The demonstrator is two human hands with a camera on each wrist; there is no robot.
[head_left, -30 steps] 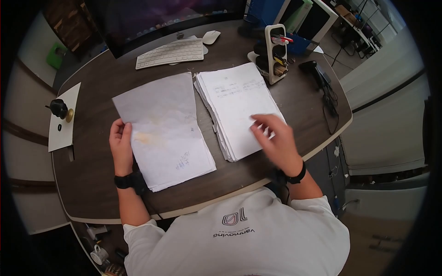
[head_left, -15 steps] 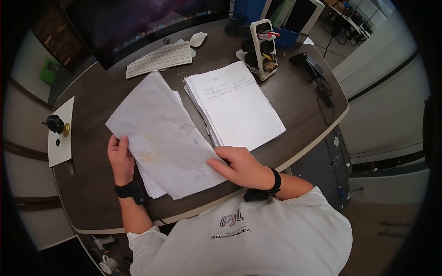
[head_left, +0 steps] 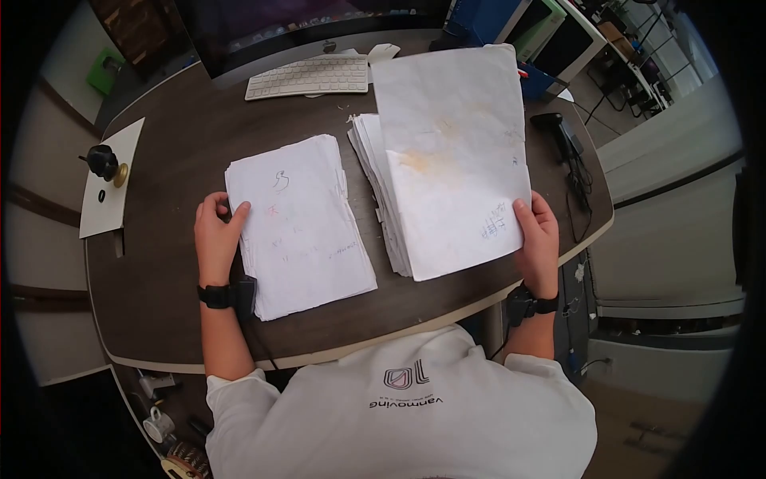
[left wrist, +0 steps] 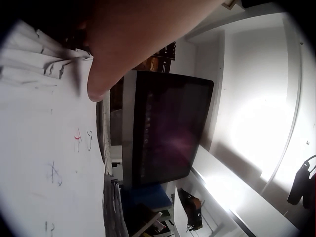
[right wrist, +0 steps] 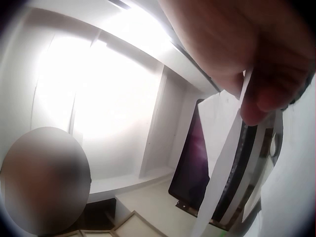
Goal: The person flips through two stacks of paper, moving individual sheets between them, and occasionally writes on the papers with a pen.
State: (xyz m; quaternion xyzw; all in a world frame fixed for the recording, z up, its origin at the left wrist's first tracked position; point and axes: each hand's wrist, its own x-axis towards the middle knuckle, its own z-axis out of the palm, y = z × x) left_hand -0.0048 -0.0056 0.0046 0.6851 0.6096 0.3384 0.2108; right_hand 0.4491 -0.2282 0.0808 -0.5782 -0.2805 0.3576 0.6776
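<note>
In the head view, the left hand is at the left edge of a stack of written-on papers on the desk. Its thumb rests on the top page and its fingers are loosely bent beside the edge. The right hand pinches the right edge of a yellow-stained sheet of paper, held over a second, thicker paper stack, most of which it hides. In the right wrist view, a sheet edge runs between thumb and fingers.
A keyboard and a monitor are at the back of the desk. A black corded device lies to the right. A white board with a small black object stands at the left. The stained sheet covers the pen holder.
The right hand moved from the right stack to the left one, took hold of the stained sheet and carried it right, over the other stack. A different written page now tops the left stack.
</note>
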